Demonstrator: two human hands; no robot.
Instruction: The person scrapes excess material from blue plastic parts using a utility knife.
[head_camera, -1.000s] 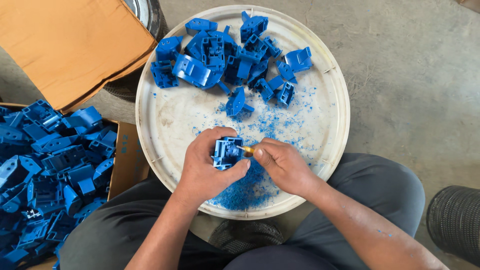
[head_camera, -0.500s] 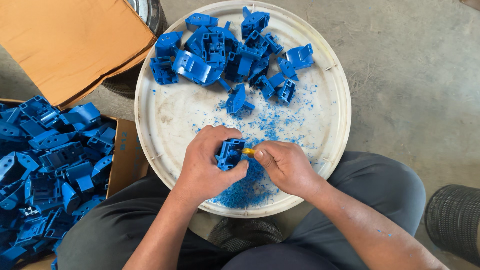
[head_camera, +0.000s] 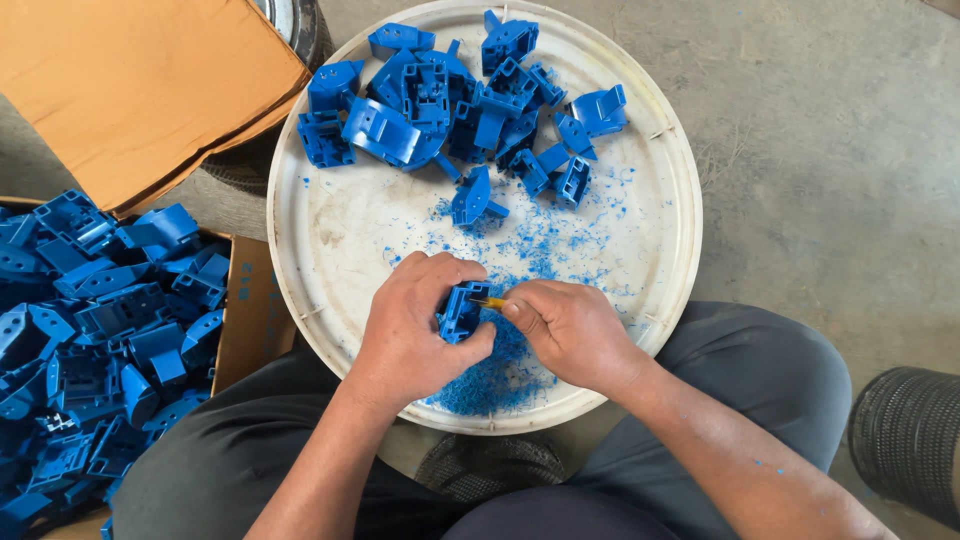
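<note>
A round tray (head_camera: 330, 230) rests across the seated person's lap. A heap of plastic parts (head_camera: 460, 105) lies on it at twelve o'clock, loose shavings (head_camera: 500, 370) at six. Both hands meet over the shavings, the left hand (head_camera: 415, 330) at seven o'clock, the right hand (head_camera: 565, 335) at five. A cardboard box (head_camera: 245, 320) of more parts sits beside the tray at nine o'clock.

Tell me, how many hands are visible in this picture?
2. The left hand holds a blue plastic part over the white round tray; the right hand presses a small tool against it.
</note>
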